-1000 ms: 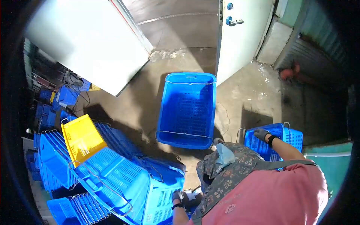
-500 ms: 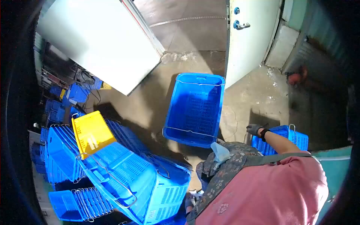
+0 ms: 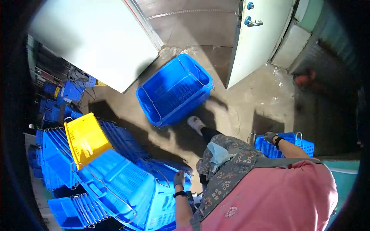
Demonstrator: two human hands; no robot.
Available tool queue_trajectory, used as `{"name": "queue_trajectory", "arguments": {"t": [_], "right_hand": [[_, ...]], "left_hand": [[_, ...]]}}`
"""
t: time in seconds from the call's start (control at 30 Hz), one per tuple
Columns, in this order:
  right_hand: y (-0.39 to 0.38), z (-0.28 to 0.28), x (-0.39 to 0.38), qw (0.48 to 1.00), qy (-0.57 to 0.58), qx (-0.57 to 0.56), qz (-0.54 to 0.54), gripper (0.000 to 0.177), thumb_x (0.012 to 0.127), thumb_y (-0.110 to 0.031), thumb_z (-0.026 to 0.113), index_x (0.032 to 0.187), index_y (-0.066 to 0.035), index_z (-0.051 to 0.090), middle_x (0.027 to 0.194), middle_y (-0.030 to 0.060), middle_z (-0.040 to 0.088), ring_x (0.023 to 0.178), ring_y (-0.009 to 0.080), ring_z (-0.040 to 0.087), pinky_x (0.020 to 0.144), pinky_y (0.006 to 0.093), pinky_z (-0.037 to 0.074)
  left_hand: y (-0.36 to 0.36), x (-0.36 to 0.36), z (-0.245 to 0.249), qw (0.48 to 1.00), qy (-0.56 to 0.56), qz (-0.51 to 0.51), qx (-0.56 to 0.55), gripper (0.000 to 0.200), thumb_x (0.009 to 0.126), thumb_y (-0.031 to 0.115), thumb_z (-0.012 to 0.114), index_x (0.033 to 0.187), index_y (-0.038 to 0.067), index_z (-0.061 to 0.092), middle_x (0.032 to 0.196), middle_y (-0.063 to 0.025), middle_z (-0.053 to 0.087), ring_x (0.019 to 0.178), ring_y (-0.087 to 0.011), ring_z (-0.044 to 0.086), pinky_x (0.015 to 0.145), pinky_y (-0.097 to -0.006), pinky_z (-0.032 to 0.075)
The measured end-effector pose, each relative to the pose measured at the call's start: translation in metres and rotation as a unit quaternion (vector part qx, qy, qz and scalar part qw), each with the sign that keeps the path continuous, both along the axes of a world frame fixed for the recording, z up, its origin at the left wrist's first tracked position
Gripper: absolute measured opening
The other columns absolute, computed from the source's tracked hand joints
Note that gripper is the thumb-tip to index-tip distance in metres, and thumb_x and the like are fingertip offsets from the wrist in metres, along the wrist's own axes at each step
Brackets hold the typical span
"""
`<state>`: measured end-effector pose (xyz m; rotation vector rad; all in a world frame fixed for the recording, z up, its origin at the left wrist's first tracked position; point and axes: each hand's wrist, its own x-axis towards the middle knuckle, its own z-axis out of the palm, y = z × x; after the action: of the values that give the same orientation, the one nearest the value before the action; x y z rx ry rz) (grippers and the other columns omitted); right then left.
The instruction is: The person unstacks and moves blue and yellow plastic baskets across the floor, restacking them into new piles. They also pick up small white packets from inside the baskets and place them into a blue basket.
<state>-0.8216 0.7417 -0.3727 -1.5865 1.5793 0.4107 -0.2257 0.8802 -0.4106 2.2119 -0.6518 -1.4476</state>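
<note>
My left hand [image 3: 179, 179], in a grey glove with a black band at the wrist, is right at the upper edge of a large blue crate [image 3: 165, 208]. Its fingers point away from me and blur together. On the right, my gloved right hand [image 3: 271, 137] overlaps the near-left rim of a smaller blue crate [image 3: 304, 147]; its fingers are dark and partly hidden. That crate's wire handle [image 3: 251, 137] stands just left of the hand. Ahead on the floor, a blue crate [image 3: 175, 94] with two wire handles sits turned at a slant, my shoe [image 3: 196, 124] close below it.
Stacked blue crates [image 3: 58, 159] and a yellow crate [image 3: 86, 138] fill the left side. A white door panel [image 3: 104, 42] stands ahead left, a white door with a lever handle [image 3: 256, 42] ahead right. Wet concrete floor [image 3: 258, 92] lies between.
The blue floor crate has turned and shifted left and away from me. A foot has come out beside it. My left hand has risen to the crate edge; my right hand has slid right.
</note>
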Motion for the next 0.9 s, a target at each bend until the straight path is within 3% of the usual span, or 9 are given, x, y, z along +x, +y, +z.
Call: {"name": "queue_trajectory", "arguments": {"t": [0.07,0.17,0.4,0.47,0.53,0.67,0.8,0.87,0.9], "right_hand": [[-0.023,-0.012,0.015,0.985,0.0,0.047,-0.167,0.032,0.074,-0.031,0.052,0.094,-0.008,0.062,0.107,0.0138,0.057,0.099,0.0298,0.052,0.082,0.0384,0.042],[-0.065,-0.174,-0.013,0.972,-0.099,-0.206,0.059,0.035,0.073,-0.033,0.052,0.093,-0.006,0.061,0.097,0.0128,0.061,0.09,0.0303,0.055,0.077,0.0382,0.042],[-0.271,-0.007,0.102,0.944,-0.196,0.049,-0.26,0.033,0.082,-0.028,0.05,0.106,-0.007,0.056,0.111,0.01,0.055,0.099,0.0233,0.052,0.081,0.0337,0.041],[-0.299,0.024,0.099,0.953,-0.234,-0.044,-0.189,0.036,0.084,-0.031,0.049,0.111,-0.007,0.053,0.11,0.0091,0.055,0.099,0.0214,0.051,0.082,0.0318,0.041],[-0.319,0.045,0.087,0.896,-0.274,0.055,-0.344,0.041,0.085,-0.035,0.049,0.113,-0.005,0.051,0.109,0.0098,0.054,0.099,0.0193,0.049,0.081,0.0292,0.042],[-0.308,0.056,0.026,0.817,-0.249,0.086,-0.513,0.033,0.082,-0.017,0.055,0.113,-0.005,0.051,0.107,0.0063,0.054,0.098,0.0152,0.05,0.081,0.0257,0.042],[-0.218,0.058,-0.046,0.978,0.023,-0.015,-0.205,0.036,0.081,-0.035,0.05,0.103,-0.008,0.058,0.096,0.0096,0.06,0.086,0.0206,0.056,0.075,0.0312,0.044],[-0.182,0.073,-0.035,0.803,-0.068,0.081,-0.587,0.015,0.077,-0.013,0.055,0.09,-0.006,0.058,0.083,0.0066,0.06,0.07,0.0203,0.054,0.064,0.0317,0.043],[-0.102,0.033,-0.08,0.921,-0.064,0.071,-0.378,0.014,0.075,-0.01,0.053,0.087,-0.005,0.057,0.081,0.0098,0.058,0.064,0.0241,0.05,0.06,0.0336,0.042]], "left_hand": [[-0.041,-0.014,0.023,0.985,0.116,0.093,-0.084,0.019,0.084,0.022,0.052,0.094,0.006,0.056,0.078,-0.0042,0.057,0.065,-0.0142,0.054,0.052,-0.0279,0.045],[-0.088,-0.016,0.023,0.972,0.158,0.135,-0.113,0.019,0.084,0.024,0.053,0.093,0.007,0.055,0.074,-0.0036,0.056,0.062,-0.0146,0.053,0.05,-0.0273,0.044],[-0.255,-0.012,-0.04,0.836,0.49,0.239,-0.062,0.011,0.085,0.018,0.045,0.08,0.012,0.052,0.068,-0.0034,0.051,0.052,-0.0136,0.045,0.045,-0.0278,0.033],[-0.293,-0.015,-0.114,0.949,0.184,-0.06,-0.25,0.017,0.082,0.024,0.049,0.081,0.007,0.051,0.068,-0.0039,0.052,0.051,-0.0137,0.045,0.047,-0.0296,0.035],[-0.389,-0.05,-0.078,0.998,0.068,-0.005,0.018,0.03,0.079,0.03,0.054,0.09,0.002,0.052,0.079,-0.0072,0.056,0.064,-0.0163,0.052,0.059,-0.0319,0.042],[-0.519,-0.093,-0.119,0.993,0.03,-0.111,-0.028,0.052,0.077,0.033,0.055,0.115,-0.001,0.045,0.112,-0.0149,0.052,0.102,-0.0241,0.049,0.087,-0.0332,0.037],[-0.613,-0.143,-0.16,0.998,0.059,-0.032,0.008,0.061,0.075,0.032,0.06,0.123,0.001,0.036,0.119,-0.0144,0.047,0.104,-0.0257,0.047,0.086,-0.0348,0.038],[-0.642,-0.158,-0.174,0.997,0.032,-0.043,0.05,0.064,0.074,0.03,0.064,0.124,0.001,0.035,0.12,-0.0136,0.045,0.103,-0.0254,0.046,0.085,-0.036,0.039],[-0.654,-0.165,-0.183,0.997,0.005,-0.034,0.073,0.067,0.074,0.033,0.061,0.126,0.001,0.033,0.121,-0.0152,0.045,0.106,-0.0265,0.046,0.088,-0.0357,0.036]]}}
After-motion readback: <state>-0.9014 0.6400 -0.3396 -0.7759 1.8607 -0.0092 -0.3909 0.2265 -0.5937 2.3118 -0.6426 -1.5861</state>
